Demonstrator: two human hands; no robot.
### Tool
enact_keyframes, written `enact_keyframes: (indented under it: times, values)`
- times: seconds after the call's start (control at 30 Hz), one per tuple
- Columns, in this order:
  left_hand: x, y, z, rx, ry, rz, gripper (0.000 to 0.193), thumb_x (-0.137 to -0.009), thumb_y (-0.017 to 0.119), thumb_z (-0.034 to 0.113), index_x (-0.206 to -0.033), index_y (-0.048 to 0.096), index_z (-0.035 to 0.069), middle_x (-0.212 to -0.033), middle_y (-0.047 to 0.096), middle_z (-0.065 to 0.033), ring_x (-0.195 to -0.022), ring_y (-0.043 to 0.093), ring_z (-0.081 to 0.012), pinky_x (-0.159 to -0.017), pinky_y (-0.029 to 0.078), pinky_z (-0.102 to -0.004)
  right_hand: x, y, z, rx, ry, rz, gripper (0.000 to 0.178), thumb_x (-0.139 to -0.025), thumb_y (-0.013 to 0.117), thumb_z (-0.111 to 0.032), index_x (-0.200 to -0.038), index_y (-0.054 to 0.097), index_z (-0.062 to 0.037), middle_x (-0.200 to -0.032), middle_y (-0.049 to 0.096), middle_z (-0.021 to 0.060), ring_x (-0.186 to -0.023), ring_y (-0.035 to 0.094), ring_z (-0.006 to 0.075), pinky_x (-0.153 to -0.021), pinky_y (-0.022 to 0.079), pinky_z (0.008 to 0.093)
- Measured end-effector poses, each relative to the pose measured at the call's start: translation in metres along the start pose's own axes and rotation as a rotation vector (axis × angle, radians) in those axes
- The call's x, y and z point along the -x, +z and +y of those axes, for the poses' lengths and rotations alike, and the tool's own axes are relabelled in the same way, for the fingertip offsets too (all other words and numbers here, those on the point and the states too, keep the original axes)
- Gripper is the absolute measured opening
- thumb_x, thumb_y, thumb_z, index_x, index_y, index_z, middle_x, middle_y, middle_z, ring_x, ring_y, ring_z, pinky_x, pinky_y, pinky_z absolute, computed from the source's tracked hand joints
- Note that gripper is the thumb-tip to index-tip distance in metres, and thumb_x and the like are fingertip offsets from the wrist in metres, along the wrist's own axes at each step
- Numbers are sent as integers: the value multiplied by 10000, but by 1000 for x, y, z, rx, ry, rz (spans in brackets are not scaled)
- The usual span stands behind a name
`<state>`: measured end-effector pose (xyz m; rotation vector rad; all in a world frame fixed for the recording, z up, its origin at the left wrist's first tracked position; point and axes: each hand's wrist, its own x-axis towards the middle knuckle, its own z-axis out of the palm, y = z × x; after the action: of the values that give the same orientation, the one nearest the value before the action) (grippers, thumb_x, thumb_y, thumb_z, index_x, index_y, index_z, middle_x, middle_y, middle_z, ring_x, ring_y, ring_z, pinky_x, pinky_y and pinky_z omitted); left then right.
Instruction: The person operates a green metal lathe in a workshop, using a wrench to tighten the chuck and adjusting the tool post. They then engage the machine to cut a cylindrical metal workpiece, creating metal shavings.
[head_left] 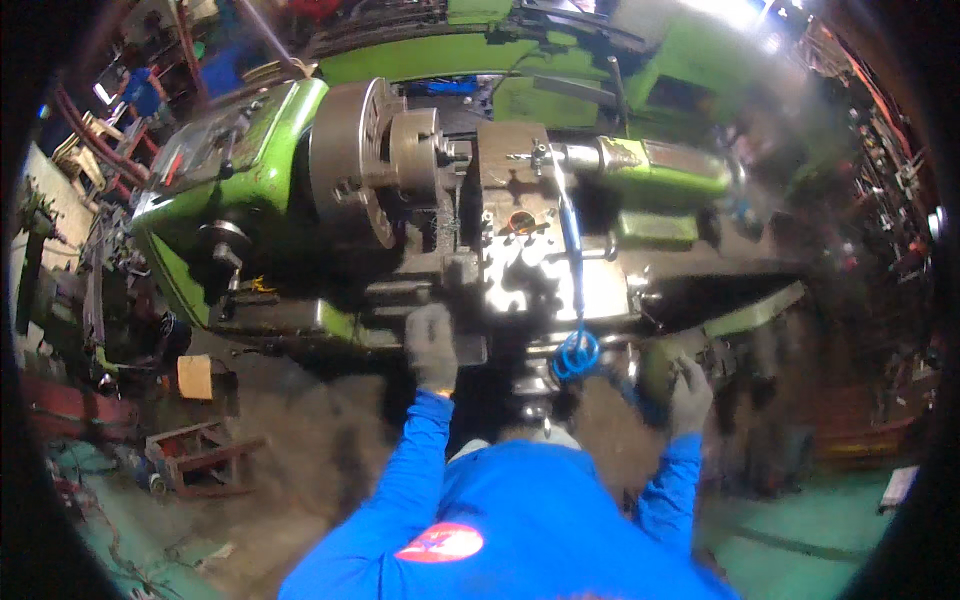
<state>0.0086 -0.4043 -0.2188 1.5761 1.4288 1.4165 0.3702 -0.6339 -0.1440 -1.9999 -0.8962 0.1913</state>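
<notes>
A green lathe (460, 270) stands directly ahead of a blue-sleeved operator on the workshop floor, stretching past the left hand (432, 342) on one side and the right hand (692, 398) on the other. The left hand, in a pale glove, lies at the machine's front beside a flat metal ledge (470, 350), its fingers close together and pointing away from the body; whether they grip anything, this onlooker cannot tell. The right hand, gloved alike, is at a blurred, rounded green part (657, 368), fingers partly bent, its hold equally impossible to judge. Between the two hands, nearer the right, hangs a coiled blue hose (576, 356), its slim blue stem (572, 235) rising beyond them across the bright, metal carriage (550, 280). Farther out from the left hand, and slightly to its left, sits a broad steel chuck (348, 160); the green headstock (265, 170) stands farther left. Beyond the right hand, the green tailstock (655, 185) faces the chuck, a drill bit (518, 156) pointing left from its end. Well left of the left hand are a tan sheet (194, 377) and, lower, a reddish metal frame (210, 460). In the far background, up and left of the left hand, another person (145, 92) in blue appears near the shop's edge.
</notes>
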Motion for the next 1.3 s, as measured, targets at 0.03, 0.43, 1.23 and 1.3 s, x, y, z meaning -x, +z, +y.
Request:
enact_keyframes:
  times: [0.03,0.43,1.23,1.3]
  values:
    - [-4,8,14,-13,39,6,210,-980,578,181,-1071,644,4,-1072,647,-171,-1053,589,-320,-962,453,-427,-3,-3,9,23,-26,-17,280,-926,558,-8,-1180,654,60,-1107,714,151,-1067,655,204,-970,483,302]
    - [-66,92,44,-703,469,-145,426,-792,688,114,-1213,625,85,-1260,585,-163,-1146,571,-330,-1006,457,-422,-71,-101,160,177,113,11,304,-938,588,-122,-1187,655,39,-1167,689,170,-1142,617,283,-1027,453,395]
    - [-42,110,40,-439,147,126,218,-847,673,151,-1056,709,105,-1025,636,-98,-992,596,-258,-897,490,-349,-261,-32,150,195,-233,-250,325,-929,642,-216,-1156,673,16,-1140,676,143,-1115,624,276,-1017,468,389]
    - [-39,102,38,-753,201,63,276,-828,701,156,-1095,677,90,-1088,618,-108,-1037,600,-273,-902,509,-363,-305,-36,137,15,-68,-227,350,-947,628,-265,-1159,659,12,-1102,661,126,-1057,619,262,-1005,471,402]
